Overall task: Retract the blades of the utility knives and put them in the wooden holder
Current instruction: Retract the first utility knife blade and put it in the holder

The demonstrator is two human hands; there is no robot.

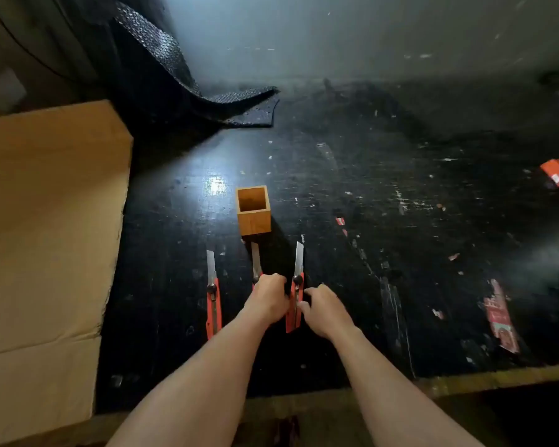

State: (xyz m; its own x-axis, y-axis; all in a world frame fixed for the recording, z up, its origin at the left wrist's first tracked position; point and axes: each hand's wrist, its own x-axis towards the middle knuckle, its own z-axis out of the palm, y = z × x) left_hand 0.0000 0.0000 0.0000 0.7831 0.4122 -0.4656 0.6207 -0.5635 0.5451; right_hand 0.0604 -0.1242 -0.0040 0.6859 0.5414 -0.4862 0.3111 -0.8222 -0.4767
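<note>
Near the front of the dark worktop [384, 195], both hands are gripping one red knife [295, 298]. The left hand [267, 298] is curling around its handle, and the right hand [326, 309] is pinching its side with bent fingers. Its blade is sticking out (pointing away from the person). A middle knife [256, 262] is lying partly under the left hand. A third knife [212, 295] is lying further left, blade out. The wooden holder [253, 209] is standing just beyond them.
</note>
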